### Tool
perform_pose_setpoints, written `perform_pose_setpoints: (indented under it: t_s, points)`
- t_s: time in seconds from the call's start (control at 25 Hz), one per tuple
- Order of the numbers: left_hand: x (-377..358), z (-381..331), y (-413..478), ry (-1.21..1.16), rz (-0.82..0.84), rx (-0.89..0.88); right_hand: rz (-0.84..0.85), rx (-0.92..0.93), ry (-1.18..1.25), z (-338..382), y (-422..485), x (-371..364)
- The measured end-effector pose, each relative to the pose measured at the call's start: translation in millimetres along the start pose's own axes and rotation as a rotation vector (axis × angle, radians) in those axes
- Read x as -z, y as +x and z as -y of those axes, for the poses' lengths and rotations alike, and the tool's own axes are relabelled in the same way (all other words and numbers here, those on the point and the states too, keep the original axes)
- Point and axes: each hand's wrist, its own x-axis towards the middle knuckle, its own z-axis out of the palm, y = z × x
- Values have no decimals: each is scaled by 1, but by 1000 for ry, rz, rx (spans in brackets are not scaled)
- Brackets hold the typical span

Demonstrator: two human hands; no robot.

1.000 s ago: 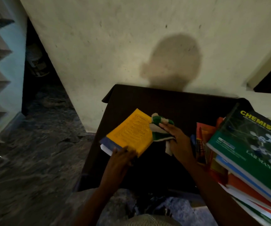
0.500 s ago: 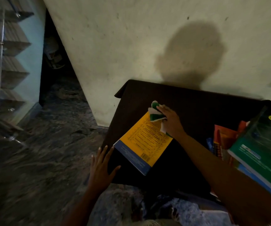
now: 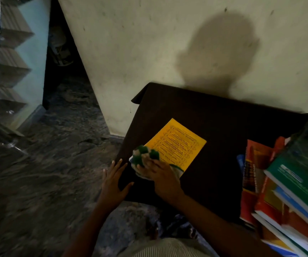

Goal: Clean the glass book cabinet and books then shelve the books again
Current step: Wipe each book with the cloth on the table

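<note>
The yellow book (image 3: 179,145) is touched by a green-and-white cloth (image 3: 143,157) grasped in the right hand (image 3: 163,176); the left hand (image 3: 114,181) is spread flat.

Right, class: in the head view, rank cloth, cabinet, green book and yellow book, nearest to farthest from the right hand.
1. cloth, in the right hand
2. yellow book, beneath it
3. green book, far right
4. cabinet, far left

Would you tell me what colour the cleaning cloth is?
The cloth is green and white, clearest in the head view.
</note>
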Motion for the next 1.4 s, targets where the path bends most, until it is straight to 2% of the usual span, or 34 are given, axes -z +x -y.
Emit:
perform_pose_setpoints:
  t_s: [0.04, 0.08, 0.16, 0.24, 0.28, 0.4, 0.48, 0.64, 0.76, 0.84, 0.88, 0.96, 1.08, 1.16, 1.2, 1.28, 1.32, 1.4]
  points:
    - [5, -5, 1, -57, -33, 24, 0, 94, -25, 2, -7, 8]
    - [10, -12, 4, -88, -78, 34, -81, 117, -23, -1, -13, 21]
    - [12, -29, 23, -73, -124, 9, -168, -84, 87, -18, -23, 53]
    - [10, -50, 52, -50, -41, 27, -150, -305, 153, -56, -30, 79]
    - [6, -59, 67, -12, 30, 68, -226, -408, 263, -72, -33, 82]
    - [0, -72, 95, 176, 213, 231, -205, -464, 177, -75, -35, 66]
    - [0, -79, 100, 206, 257, 263, -152, -433, 112, -56, -37, 42]
    - [0, -79, 105, 206, 244, 280, -49, -278, 186, -14, -54, 14]
    - [7, -77, 112, 133, 324, 294, -72, -132, 169, -1, -67, 7]
    - [9, -76, 110, 115, 345, 263, -79, -10, 252, -5, -75, 11]
    - [10, -77, 108, 85, 336, 245, -115, -5, 324, -8, -80, 16]
    - [11, -81, 102, 5, 325, 232, -312, -95, 432, -17, -87, 31]
    - [12, -82, 92, -123, 282, 281, -636, -277, 414, -32, -98, 57]
    - [14, -85, 79, -218, 206, 296, -697, -471, 387, -42, -98, 72]
    - [13, -85, 72, -264, 159, 303, -644, -578, 373, -46, -95, 76]
    - [13, -90, 56, -320, 76, 322, -326, -720, 286, -49, -89, 80]
    - [12, -94, 47, -340, 42, 337, -161, -732, 206, -47, -87, 79]
    - [14, -104, 28, -369, -12, 357, -58, -662, 260, -30, -80, 81]
